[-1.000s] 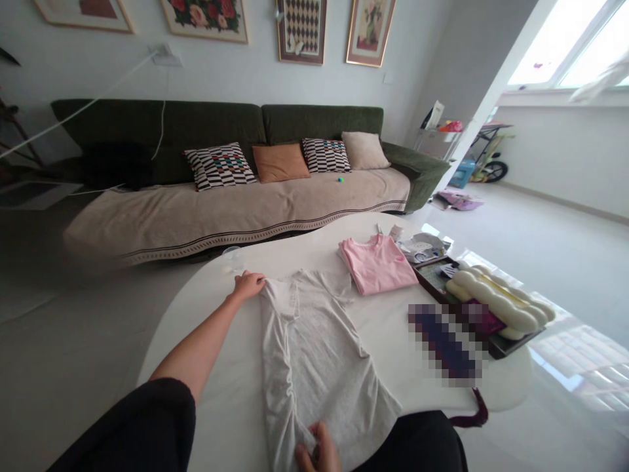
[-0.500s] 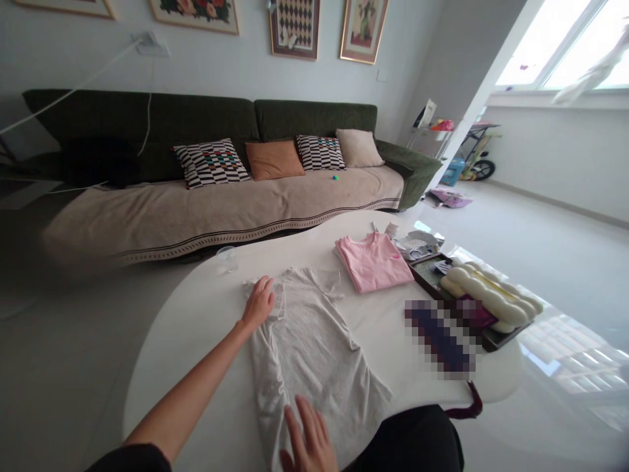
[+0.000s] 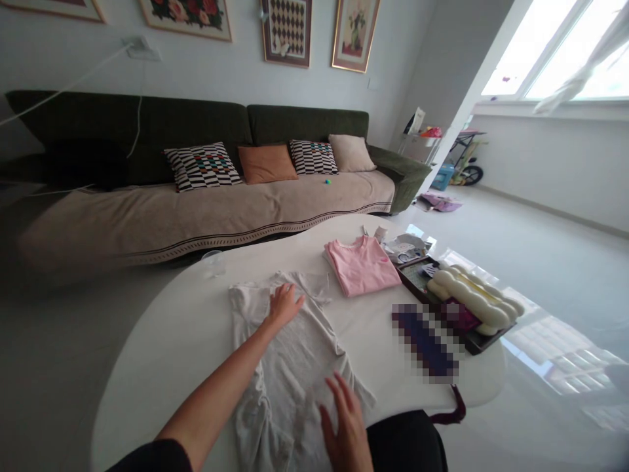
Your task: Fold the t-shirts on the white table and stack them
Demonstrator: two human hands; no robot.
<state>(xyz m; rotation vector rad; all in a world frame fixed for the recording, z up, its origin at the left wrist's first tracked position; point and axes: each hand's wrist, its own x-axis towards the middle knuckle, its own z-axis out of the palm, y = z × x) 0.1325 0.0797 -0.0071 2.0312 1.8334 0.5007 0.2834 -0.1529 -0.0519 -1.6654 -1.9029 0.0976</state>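
A light grey T-shirt [image 3: 299, 354] lies spread over the near part of the white table, its sleeves away from me and its left side wrinkled. My left hand [image 3: 285, 305] rests on its upper part near the collar, fingers spread. Low in the view, my right hand [image 3: 346, 423] is over the shirt's lower right part with its fingers apart; whether it touches the cloth I cannot tell. Beyond the shirt and to its right sits a folded pink T-shirt [image 3: 362, 265].
On the white table [image 3: 162, 354] stand a clear cup [image 3: 213, 262], a silvery packet [image 3: 407, 248] and a dark tray [image 3: 479, 344] holding a cream puffy item [image 3: 474, 298]. A blurred dark object [image 3: 425, 341] lies nearer. Behind is a green sofa [image 3: 147, 124] with cushions.
My left hand has moved right from the shirt's left shoulder to its upper middle. My right hand has shifted right across the lower part. The view has turned slightly.
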